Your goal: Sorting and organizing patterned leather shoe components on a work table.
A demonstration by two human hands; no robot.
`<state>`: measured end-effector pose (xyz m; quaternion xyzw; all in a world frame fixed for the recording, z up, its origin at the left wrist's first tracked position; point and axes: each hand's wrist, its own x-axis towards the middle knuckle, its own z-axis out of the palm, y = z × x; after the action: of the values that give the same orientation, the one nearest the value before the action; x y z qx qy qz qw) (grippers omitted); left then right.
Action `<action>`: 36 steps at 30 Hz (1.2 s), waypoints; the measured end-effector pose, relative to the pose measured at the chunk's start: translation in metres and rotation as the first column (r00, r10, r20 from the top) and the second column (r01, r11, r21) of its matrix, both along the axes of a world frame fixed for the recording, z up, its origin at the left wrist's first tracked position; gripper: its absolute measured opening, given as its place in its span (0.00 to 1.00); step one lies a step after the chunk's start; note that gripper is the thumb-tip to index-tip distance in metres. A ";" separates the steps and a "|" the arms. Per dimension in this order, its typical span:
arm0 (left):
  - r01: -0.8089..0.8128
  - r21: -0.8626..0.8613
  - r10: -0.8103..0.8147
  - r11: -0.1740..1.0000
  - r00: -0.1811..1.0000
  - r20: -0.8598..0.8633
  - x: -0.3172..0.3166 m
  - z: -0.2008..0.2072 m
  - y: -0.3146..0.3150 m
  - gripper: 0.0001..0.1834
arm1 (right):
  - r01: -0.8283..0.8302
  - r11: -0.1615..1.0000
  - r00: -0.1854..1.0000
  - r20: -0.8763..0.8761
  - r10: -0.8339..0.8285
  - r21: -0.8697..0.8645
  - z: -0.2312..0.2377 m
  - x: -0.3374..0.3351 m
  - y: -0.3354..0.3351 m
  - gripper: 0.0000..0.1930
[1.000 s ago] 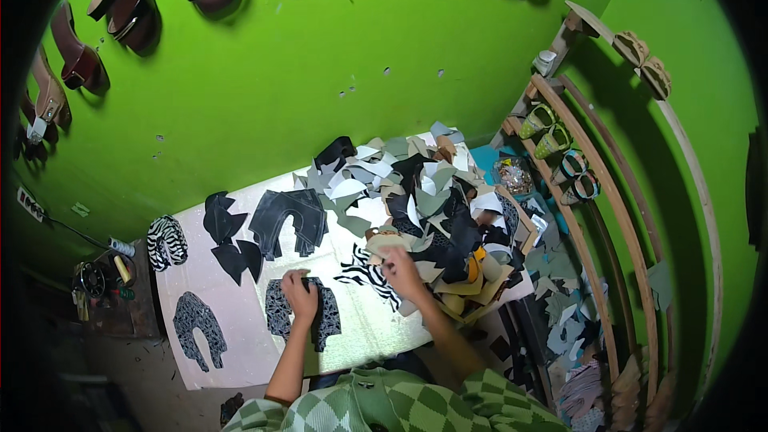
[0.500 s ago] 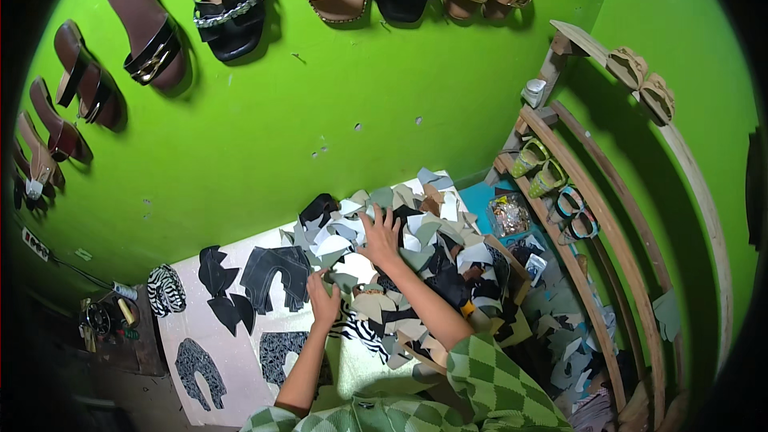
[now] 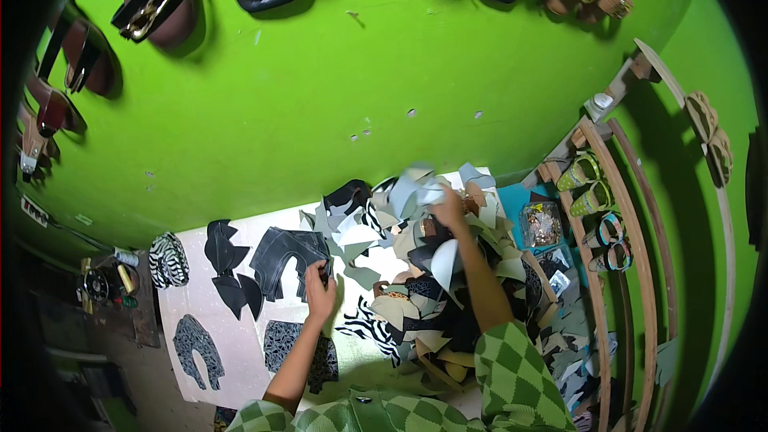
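My right hand [image 3: 448, 208] is closed on a bunch of pale grey leather scraps [image 3: 414, 192], held above the far part of the heap; motion smears them. Below it spreads the heap of offcuts [image 3: 400, 308] in black, beige, white, grey and animal prints. My left hand [image 3: 320, 292] has its fingers curled together at the right edge of a stack of black U-shaped pieces [image 3: 276, 260]. Whatever may be between those fingers is too small to make out. Close to its forearm lie dark patterned cut pieces [image 3: 286, 342]. Zebra-print scraps [image 3: 370, 328] lie between my arms.
Black pointed pieces [image 3: 224, 248], a zebra-print roll [image 3: 168, 260] and a patterned U-shaped piece [image 3: 196, 348] lie on the left of the pale table [image 3: 240, 368]. Wooden racks [image 3: 632, 272] with sandals stand at right, beside a clear box [image 3: 541, 224]. Sandals hang on the green wall.
My right hand has picked grey and white scraps from the heap and moved them right and farther back. My left hand has curled against the black pieces. The view has shifted down and left.
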<state>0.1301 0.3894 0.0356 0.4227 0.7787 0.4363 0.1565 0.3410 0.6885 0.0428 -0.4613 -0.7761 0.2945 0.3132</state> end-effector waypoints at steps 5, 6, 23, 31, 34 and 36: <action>0.084 0.069 -0.082 0.994 0.996 -0.022 0.001 0.010 0.028 0.20 | 0.003 0.994 0.987 -0.159 -0.021 -0.113 0.041 0.059 -0.003 0.24; 0.075 0.067 -0.074 0.995 0.997 -0.015 0.001 0.009 0.036 0.20 | 0.040 0.980 0.969 -0.230 -0.085 -0.197 0.027 0.066 0.001 0.24; 0.110 -0.263 -0.215 0.959 0.885 -0.414 -0.002 -0.026 0.133 0.28 | 0.030 0.939 0.897 0.406 -0.177 0.343 0.067 -0.012 -0.084 0.40; 0.084 0.082 -0.069 0.993 0.983 -0.168 -0.038 0.001 0.139 0.21 | -0.102 0.943 0.535 0.817 -0.216 0.316 -0.010 -0.052 -0.099 0.34; -0.049 0.067 0.057 0.997 0.990 -0.128 -0.053 0.026 0.132 0.20 | -0.033 0.984 0.653 0.749 -0.114 0.178 0.001 -0.045 -0.077 0.31; -0.047 0.060 0.055 0.997 0.986 -0.157 -0.070 0.037 0.129 0.20 | -0.015 0.996 0.803 0.595 -0.042 0.091 0.011 -0.033 -0.066 0.34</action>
<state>0.0605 0.5188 0.0724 0.4401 0.7868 0.4268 0.0712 0.3079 0.6224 0.0538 -0.5213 -0.8444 0.0969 0.0765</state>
